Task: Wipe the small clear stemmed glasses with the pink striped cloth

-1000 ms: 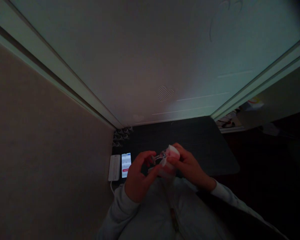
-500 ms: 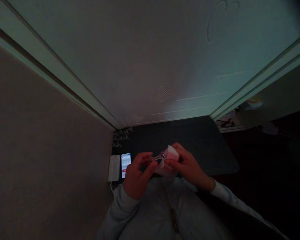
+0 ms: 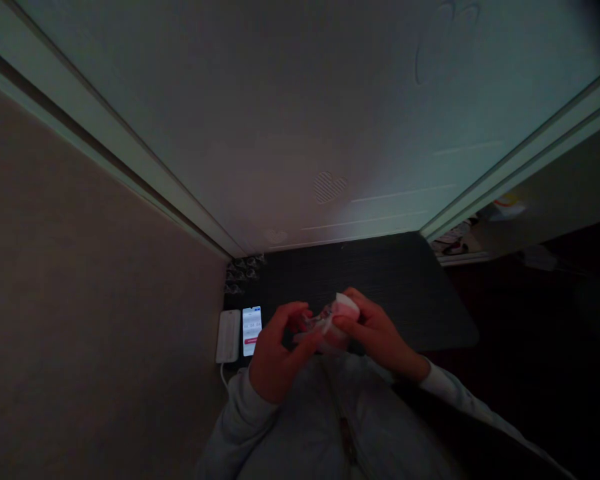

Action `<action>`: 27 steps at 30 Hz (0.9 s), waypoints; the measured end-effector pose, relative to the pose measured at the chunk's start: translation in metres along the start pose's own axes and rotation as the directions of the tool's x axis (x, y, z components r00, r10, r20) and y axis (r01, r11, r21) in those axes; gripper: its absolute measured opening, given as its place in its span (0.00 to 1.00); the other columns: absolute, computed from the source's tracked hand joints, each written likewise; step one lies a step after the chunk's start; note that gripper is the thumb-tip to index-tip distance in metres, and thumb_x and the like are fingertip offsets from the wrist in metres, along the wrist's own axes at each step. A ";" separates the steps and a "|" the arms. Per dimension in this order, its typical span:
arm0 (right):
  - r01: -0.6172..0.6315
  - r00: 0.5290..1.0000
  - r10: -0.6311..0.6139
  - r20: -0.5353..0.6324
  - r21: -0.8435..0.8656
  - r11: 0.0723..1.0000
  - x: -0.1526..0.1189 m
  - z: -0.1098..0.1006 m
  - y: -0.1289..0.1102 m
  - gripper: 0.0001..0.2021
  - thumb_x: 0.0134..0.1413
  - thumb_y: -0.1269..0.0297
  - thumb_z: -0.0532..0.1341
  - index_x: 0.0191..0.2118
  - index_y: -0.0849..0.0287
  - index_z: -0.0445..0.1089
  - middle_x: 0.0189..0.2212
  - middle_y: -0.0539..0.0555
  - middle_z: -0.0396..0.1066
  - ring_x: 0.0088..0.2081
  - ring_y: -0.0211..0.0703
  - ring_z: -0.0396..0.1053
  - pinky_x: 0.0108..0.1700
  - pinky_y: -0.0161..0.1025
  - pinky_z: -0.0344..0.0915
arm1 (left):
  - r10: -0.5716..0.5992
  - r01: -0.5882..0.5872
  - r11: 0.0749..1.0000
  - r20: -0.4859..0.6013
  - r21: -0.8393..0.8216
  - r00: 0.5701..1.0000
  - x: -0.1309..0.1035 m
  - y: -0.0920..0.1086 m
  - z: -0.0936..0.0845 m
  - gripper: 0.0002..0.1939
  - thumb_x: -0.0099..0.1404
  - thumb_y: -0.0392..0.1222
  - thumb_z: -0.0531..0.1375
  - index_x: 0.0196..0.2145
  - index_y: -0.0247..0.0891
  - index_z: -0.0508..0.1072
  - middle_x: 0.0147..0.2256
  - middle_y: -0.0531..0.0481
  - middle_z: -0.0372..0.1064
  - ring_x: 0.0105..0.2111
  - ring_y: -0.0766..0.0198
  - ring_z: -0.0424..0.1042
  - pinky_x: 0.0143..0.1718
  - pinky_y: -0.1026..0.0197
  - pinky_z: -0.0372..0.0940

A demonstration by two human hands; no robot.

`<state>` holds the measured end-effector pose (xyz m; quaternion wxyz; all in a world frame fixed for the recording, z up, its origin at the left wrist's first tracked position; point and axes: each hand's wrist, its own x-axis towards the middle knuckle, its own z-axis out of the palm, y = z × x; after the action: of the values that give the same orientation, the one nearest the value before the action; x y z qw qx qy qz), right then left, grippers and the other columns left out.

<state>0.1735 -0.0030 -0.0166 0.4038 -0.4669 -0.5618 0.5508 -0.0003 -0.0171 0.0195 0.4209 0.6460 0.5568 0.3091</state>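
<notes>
Dimly lit, a small clear glossy object (image 3: 323, 314) hangs above the dark grey table (image 3: 380, 280).
The left hand (image 3: 281, 350) curls fingers around it, contents indiscernible; the right hand (image 3: 377, 331) clasps a soft pink-and-white sheet (image 3: 347, 307).

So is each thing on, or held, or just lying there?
Phone: on, screen lit, face up
White box: lying flat, cable attached
Small clear things: grouped, lying on the table
Pink-and-white packet: held up in the right hand
Clear piece: between packet and left hand, too blurred to tell who grips it
</notes>
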 end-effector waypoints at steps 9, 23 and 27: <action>0.028 0.999 -0.029 0.017 0.056 0.998 -0.002 -0.001 0.004 0.10 0.54 0.60 0.51 0.29 0.58 0.65 0.27 0.48 0.55 0.28 0.35 0.57 0.29 0.33 0.56 | 0.017 -0.018 0.990 0.006 0.137 1.000 0.002 -0.001 0.000 0.13 0.55 0.41 0.57 0.39 0.39 0.65 0.32 0.51 0.67 0.29 0.66 0.65 0.31 0.64 0.61; 0.031 0.999 -0.032 -0.007 -0.103 0.994 0.000 0.000 -0.005 0.05 0.45 0.64 0.59 0.26 0.59 0.64 0.26 0.47 0.55 0.28 0.35 0.57 0.28 0.33 0.55 | -0.067 0.067 0.995 -0.009 0.075 0.998 0.002 -0.002 0.000 0.13 0.54 0.42 0.57 0.38 0.38 0.66 0.31 0.52 0.69 0.30 0.67 0.67 0.31 0.65 0.62; 0.056 0.998 -0.055 0.004 -0.115 0.992 0.000 0.000 -0.005 0.05 0.45 0.64 0.60 0.26 0.59 0.64 0.25 0.47 0.55 0.28 0.36 0.58 0.29 0.33 0.55 | -0.134 0.134 0.991 0.010 0.025 0.991 0.001 0.000 0.000 0.11 0.55 0.44 0.56 0.36 0.38 0.66 0.30 0.51 0.71 0.32 0.65 0.70 0.31 0.65 0.62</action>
<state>0.1729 -0.0027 -0.0120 0.3911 -0.4734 -0.6055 0.5063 -0.0002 -0.0160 0.0189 0.4361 0.6139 0.6002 0.2696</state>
